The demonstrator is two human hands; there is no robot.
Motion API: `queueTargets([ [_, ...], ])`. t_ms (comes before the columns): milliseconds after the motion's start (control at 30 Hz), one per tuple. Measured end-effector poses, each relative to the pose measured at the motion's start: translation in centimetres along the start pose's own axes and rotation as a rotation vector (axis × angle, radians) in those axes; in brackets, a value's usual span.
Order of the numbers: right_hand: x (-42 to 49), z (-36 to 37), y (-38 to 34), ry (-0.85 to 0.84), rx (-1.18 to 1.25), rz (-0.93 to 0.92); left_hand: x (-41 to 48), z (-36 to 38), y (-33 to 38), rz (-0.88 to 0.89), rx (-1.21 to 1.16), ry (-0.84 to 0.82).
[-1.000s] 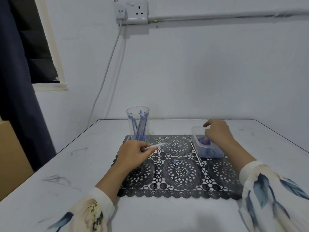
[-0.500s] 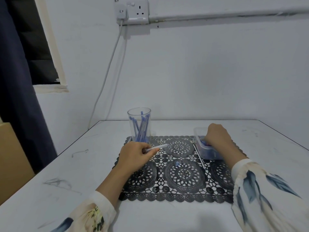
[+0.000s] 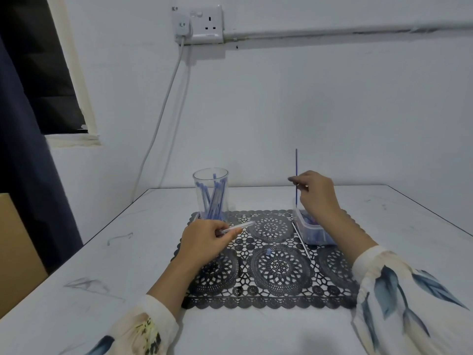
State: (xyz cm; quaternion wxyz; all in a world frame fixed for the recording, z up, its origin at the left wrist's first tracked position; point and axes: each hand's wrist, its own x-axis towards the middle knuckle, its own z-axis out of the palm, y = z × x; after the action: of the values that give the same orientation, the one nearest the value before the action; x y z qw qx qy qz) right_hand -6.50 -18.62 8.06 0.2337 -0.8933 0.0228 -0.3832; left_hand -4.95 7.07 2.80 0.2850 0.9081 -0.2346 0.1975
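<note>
My left hand (image 3: 204,240) rests on the black lace mat (image 3: 271,297) and pinches a clear pen barrel (image 3: 240,226) that points right. Above a clear plastic tub (image 3: 311,233) of blue parts, my right hand (image 3: 316,192) is raised and pinches a thin blue ink refill (image 3: 296,163), held upright. A clear cup (image 3: 211,194) at the mat's back left holds several assembled blue pens. A small blue cap (image 3: 268,251) lies on the mat's middle. A thin clear rod (image 3: 302,242) lies beside the tub.
The white table (image 3: 102,265) meets the wall at the back. A socket (image 3: 202,24) with a white cable hangs above. A dark curtain (image 3: 28,175) and a brown box (image 3: 18,252) stand at the left.
My right hand has come up out of the tub with a blue refill pinched upright. My left hand has stayed in place with the clear barrel.
</note>
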Motion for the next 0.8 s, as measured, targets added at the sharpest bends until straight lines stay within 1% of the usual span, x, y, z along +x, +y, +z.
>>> queueTargets([
  [67, -0.5, 0.2, -0.6, 0.017, -0.001, -0.062, -0.1, -0.1, 0.0, 0.0, 0.001, -0.002],
  [200, -2.6, 1.3, -1.1, -0.026, -0.04, -0.185, -0.2, -0.3, 0.2, -0.01, -0.008, 0.004],
  [300, -4.5, 2.4, -0.7, -0.032, -0.139, -0.329, -0.3, -0.3, 0.1, -0.018, -0.02, 0.012],
  [400, -5.5, 2.5, -0.8, 0.024, -0.225, -0.441, -0.2, -0.4, 0.0, -0.015, -0.018, 0.01],
  [500, -6.3, 2.2, -1.2, 0.07, -0.238, -0.478, -0.2, -0.4, 0.0, -0.009, -0.01, 0.006],
  [633, -6.9, 2.5, -1.4, 0.03, -0.283, -0.582, 0.0, -0.4, 0.0, -0.002, 0.012, 0.008],
  [800, -6.9, 2.5, -1.0, -0.006, -0.25, -0.53, 0.1, -0.5, 0.1, -0.001, 0.034, 0.003],
])
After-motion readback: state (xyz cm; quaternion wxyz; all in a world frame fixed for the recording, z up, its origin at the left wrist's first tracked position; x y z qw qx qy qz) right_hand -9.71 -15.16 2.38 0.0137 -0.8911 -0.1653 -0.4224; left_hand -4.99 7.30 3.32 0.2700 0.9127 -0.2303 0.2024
